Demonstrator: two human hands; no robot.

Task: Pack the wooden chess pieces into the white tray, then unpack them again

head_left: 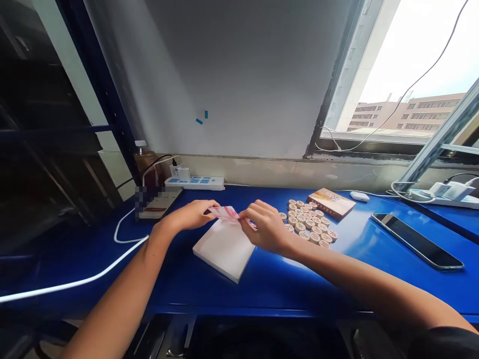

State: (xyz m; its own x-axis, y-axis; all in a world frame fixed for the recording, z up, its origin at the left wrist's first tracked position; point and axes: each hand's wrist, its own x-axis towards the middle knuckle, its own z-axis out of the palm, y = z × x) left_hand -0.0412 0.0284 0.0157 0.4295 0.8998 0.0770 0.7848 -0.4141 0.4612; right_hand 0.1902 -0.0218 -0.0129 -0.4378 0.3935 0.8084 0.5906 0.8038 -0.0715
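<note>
Head view: the left hand [190, 215] and right hand [265, 227] pinch a pink banknote [223, 213] between their fingertips; a white pad [223, 251] lies at six o'clock, wooden xiangqi pieces [309, 223] at three o'clock.

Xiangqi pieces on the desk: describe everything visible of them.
The xiangqi pieces are flat, round discs of pale wood, marked with dark characters too small to read. They lie flat in a tight cluster, many touching, on the blue desk, just below a decorated box. The right hand is beside the cluster; whether it touches a piece cannot be told.
</note>
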